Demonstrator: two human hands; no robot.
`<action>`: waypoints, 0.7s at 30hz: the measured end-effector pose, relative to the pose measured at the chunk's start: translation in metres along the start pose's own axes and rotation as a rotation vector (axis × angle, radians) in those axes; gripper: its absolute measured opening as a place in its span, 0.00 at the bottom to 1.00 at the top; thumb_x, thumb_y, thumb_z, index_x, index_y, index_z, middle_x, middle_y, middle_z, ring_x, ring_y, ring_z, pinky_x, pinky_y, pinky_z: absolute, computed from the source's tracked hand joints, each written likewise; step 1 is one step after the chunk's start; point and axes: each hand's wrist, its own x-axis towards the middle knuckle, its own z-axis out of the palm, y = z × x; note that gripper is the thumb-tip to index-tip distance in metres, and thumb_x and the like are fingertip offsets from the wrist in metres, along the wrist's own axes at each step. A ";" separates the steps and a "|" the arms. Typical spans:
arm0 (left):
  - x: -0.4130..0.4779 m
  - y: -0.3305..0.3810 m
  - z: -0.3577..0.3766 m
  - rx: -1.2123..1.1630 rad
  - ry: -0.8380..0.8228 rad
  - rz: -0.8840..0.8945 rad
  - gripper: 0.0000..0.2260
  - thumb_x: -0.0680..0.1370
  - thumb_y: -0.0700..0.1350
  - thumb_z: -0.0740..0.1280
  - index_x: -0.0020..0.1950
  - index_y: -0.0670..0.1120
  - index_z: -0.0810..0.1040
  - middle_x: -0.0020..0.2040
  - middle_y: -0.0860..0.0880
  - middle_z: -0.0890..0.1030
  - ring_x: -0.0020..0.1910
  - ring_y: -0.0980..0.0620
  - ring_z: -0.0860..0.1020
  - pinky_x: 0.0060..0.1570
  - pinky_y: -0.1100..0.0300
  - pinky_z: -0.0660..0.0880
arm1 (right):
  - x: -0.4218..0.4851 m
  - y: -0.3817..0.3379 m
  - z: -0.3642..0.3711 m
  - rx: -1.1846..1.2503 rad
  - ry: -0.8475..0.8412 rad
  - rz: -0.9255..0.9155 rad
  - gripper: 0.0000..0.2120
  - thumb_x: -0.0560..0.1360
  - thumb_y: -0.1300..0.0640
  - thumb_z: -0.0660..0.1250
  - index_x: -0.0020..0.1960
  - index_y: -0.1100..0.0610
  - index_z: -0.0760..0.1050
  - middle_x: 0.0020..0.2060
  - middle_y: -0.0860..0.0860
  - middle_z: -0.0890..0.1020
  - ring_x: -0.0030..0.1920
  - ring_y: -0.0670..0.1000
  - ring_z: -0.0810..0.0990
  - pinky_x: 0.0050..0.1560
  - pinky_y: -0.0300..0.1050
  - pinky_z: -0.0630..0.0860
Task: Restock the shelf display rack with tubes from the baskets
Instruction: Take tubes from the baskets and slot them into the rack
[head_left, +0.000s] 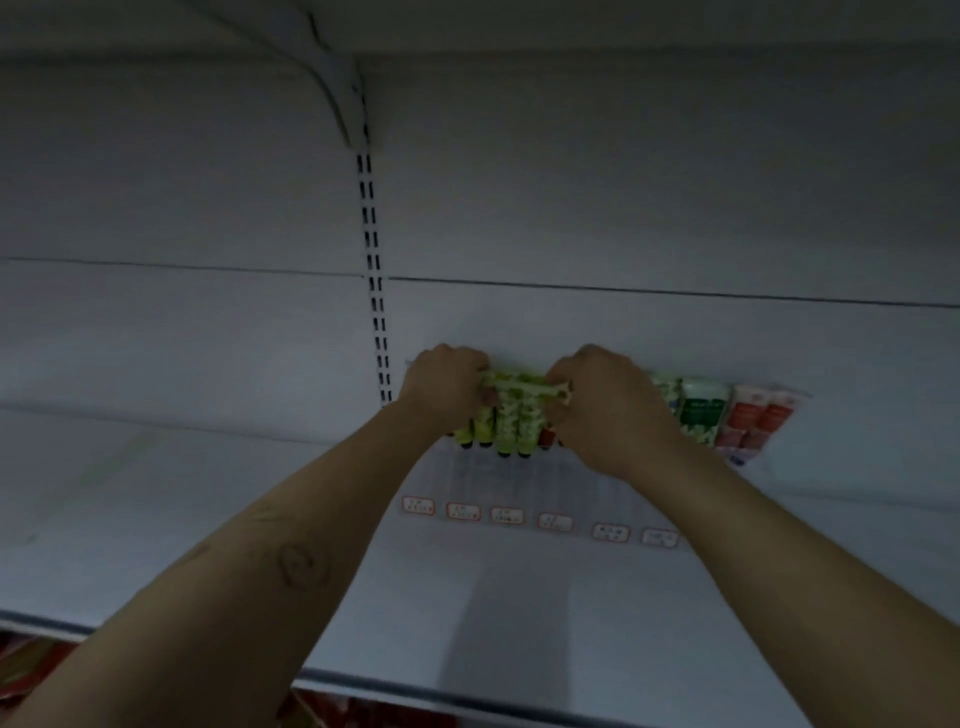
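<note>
Fingers of left hand (444, 384) and right hand (602, 400) curled round green tubes (511, 415), at clear rack (519, 478)

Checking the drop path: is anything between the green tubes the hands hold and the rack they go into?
Nothing visible. Both the left hand and right hand grip the green tubes right at the clear rack; the other tubes sit off to the right. Behind the hands is hidden.
</note>
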 end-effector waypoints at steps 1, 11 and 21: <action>0.000 0.002 -0.002 0.002 -0.022 -0.004 0.13 0.76 0.51 0.67 0.53 0.43 0.79 0.49 0.44 0.80 0.50 0.43 0.77 0.42 0.58 0.68 | -0.005 0.002 -0.001 -0.018 -0.021 -0.001 0.12 0.78 0.56 0.63 0.58 0.60 0.77 0.55 0.56 0.75 0.53 0.55 0.75 0.52 0.49 0.74; 0.010 -0.001 0.004 0.089 0.031 0.018 0.07 0.73 0.46 0.69 0.38 0.46 0.74 0.42 0.44 0.80 0.37 0.51 0.69 0.36 0.60 0.64 | 0.052 -0.012 0.045 -0.024 -0.021 -0.053 0.10 0.76 0.52 0.66 0.53 0.57 0.78 0.48 0.55 0.80 0.49 0.56 0.79 0.42 0.44 0.68; 0.017 -0.019 0.023 -0.008 0.180 0.282 0.07 0.67 0.45 0.66 0.32 0.45 0.71 0.30 0.41 0.78 0.30 0.50 0.67 0.33 0.57 0.68 | 0.062 0.009 0.076 0.247 0.143 0.015 0.04 0.68 0.61 0.71 0.39 0.62 0.80 0.36 0.59 0.82 0.37 0.57 0.78 0.36 0.43 0.67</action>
